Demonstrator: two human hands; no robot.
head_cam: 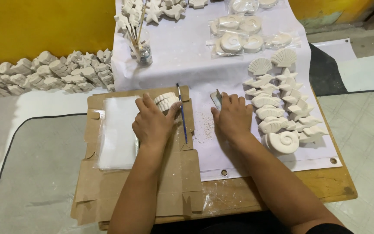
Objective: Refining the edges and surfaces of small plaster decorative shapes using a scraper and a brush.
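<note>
Flattened cardboard (174,190), left hand (152,123) gripping plaster shell (166,102), right hand (233,119) holding scraper (216,99)

A yellow wall (44,26) stands at the back; a low wooden table (325,186) under a white sheet (182,56) sits on a floor of pale mats (35,173) with dark edges; grey tiled floor (364,130) shows at right; light is even.

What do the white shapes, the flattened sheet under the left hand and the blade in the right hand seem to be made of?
White shapes: probably unglazed plaster or bisque clay; matte, chalky, with crumbs beside them.
Flattened sheet: brown corrugated cardboard, dull, with folded flaps and cut tabs.
Blade: likely thin metal, grey with a slight sheen; the right hand covers most of it.
The left hand holds a white piece of the same chalky look.
</note>
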